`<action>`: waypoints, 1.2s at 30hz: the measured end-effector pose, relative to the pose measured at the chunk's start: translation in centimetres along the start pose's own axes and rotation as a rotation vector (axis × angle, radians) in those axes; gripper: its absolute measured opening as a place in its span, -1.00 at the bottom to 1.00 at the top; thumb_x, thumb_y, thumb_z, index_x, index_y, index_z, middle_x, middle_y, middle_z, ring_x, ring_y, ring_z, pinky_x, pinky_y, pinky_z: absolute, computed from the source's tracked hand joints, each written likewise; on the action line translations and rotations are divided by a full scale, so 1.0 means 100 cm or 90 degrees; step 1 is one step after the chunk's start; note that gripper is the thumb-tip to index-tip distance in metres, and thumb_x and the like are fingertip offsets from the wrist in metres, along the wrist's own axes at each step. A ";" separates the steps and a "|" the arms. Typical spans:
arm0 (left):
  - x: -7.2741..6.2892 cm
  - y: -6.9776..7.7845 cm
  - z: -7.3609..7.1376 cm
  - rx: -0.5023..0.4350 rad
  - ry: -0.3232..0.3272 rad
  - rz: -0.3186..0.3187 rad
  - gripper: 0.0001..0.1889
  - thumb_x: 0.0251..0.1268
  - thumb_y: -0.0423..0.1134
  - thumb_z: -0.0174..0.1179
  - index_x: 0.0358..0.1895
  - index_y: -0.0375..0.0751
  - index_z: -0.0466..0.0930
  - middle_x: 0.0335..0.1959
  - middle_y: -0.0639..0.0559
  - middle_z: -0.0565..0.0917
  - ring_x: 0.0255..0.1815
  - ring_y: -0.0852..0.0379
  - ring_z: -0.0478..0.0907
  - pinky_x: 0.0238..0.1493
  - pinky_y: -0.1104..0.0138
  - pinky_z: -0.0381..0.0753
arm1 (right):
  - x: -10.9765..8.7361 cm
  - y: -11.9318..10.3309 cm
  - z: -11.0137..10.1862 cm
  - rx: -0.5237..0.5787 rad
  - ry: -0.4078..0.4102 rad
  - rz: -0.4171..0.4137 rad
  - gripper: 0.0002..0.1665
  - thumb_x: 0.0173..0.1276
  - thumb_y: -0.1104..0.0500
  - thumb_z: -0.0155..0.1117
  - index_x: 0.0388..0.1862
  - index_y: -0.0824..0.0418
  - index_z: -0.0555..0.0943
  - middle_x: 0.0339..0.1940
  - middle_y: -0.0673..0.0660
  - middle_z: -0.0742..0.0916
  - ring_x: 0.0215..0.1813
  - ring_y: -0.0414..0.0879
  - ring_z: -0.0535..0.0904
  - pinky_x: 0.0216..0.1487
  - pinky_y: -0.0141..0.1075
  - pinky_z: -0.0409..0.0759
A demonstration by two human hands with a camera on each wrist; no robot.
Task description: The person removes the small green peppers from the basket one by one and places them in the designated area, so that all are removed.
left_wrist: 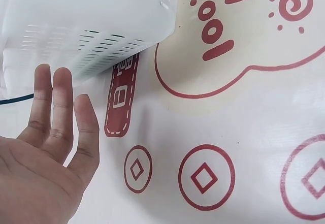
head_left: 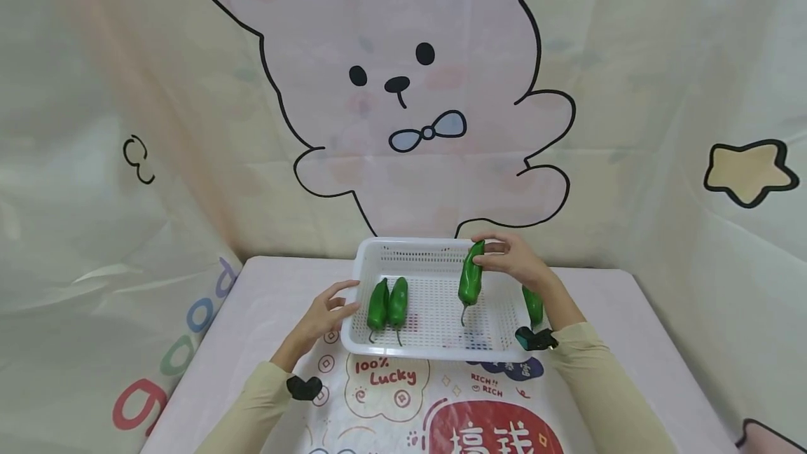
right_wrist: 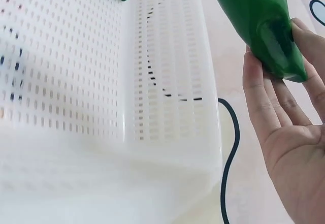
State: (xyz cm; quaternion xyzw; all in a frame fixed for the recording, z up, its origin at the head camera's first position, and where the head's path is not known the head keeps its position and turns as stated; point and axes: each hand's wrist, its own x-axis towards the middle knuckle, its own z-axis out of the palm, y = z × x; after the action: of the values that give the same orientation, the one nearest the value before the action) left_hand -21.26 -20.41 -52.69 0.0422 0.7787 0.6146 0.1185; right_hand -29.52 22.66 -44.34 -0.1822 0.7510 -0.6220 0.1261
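Note:
A white perforated plastic basket stands on the table, with two green peppers lying side by side in its left half. My right hand pinches another green pepper by its tip, stem end hanging down, over the basket's right half. In the right wrist view, thumb and fingers hold that pepper above the rim. My left hand is at the basket's left side, and its fingers stand fairly straight against or close to the outer wall; actual contact is unclear.
One more green pepper lies to the right of the basket, partly hidden by the right forearm. A printed cloth covers the table. Behind the basket rises a curtain with a cartoon figure.

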 end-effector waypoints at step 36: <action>-0.001 0.002 0.001 0.010 0.006 -0.012 -0.37 0.42 -0.12 0.33 0.49 0.01 0.35 -0.02 -0.20 0.59 -0.03 -0.09 0.62 -0.12 0.08 0.66 | -0.075 0.005 -0.082 -0.095 0.053 0.005 -0.46 0.44 0.22 0.38 0.35 0.25 0.51 -0.01 0.37 0.71 -0.07 0.00 0.72 0.04 -0.33 0.59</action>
State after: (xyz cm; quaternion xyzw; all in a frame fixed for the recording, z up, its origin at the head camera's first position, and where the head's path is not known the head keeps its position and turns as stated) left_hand -21.18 -20.25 -52.54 0.0331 0.7845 0.6075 0.1199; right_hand -26.22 33.30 -43.54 -0.1621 0.8007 -0.5707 0.0830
